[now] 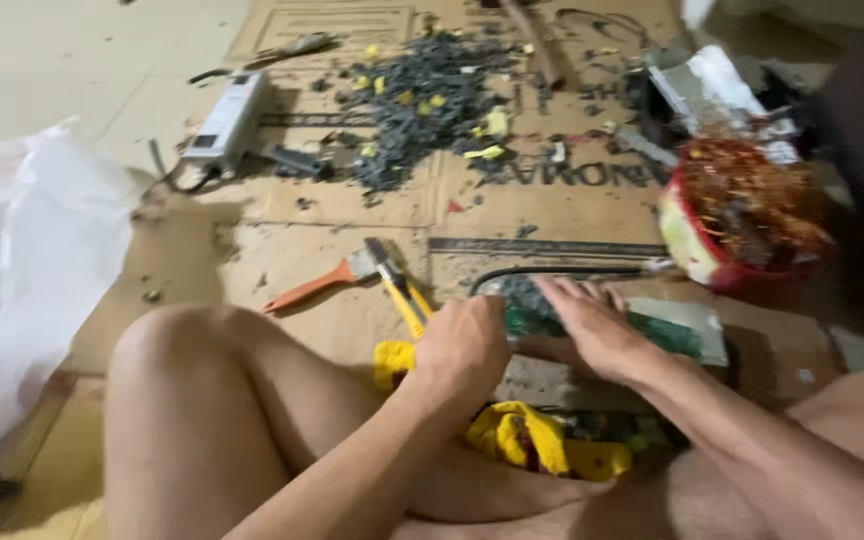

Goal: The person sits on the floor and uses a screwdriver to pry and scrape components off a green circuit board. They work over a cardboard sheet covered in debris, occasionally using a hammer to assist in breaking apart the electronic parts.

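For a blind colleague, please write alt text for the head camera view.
A person sitting on flattened cardboard presses the right hand on a green circuit board, the left hand gripping yellow-handled pliers. Beyond lie a pile of grey parts, an orange-handled hatchet and a red bowl of copper wire.

Two hands: the left hand (464,345) and the right hand (592,325), both on one green circuit board (667,330). Near them lie one orange-handled hatchet (317,285) and one pair of yellow-handled pliers (400,290). To the right stands one red bowl (727,225). Far left lies one white box (230,120), and one heap of grey scraps (422,100) lies far centre.
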